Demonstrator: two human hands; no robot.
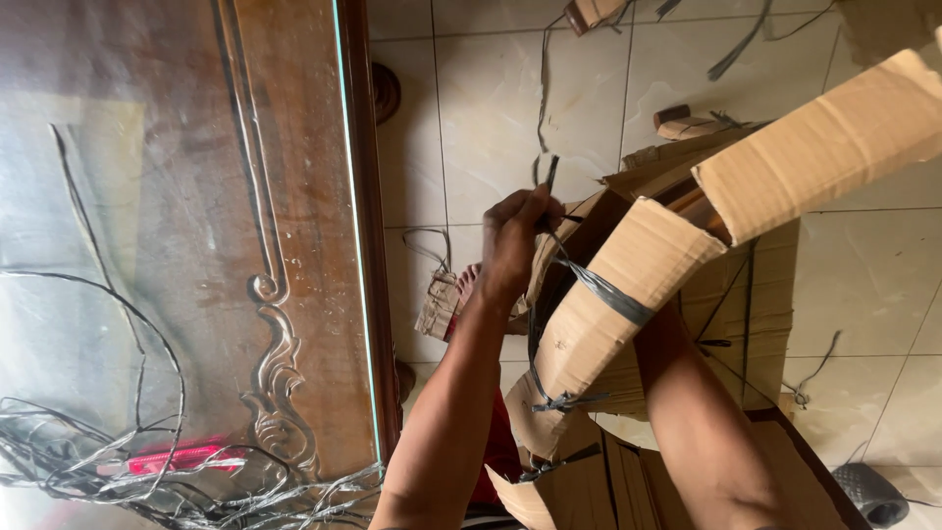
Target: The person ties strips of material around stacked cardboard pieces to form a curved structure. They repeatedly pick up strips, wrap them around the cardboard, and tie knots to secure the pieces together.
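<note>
Unwrapping looks under way: the left hand [512,245] pinches the grey plastic strap [601,291] binding the brown cardboard-wrapped piece [628,294] beside it; the right hand is hidden beneath that cardboard, its grip impossible to tell; next, I judge, the strap needs pulling free.

One carved wooden table [294,196], one tangle of grey strapping [118,471], one strap-bound cardboard wrapping [628,285], two forearms.
</note>
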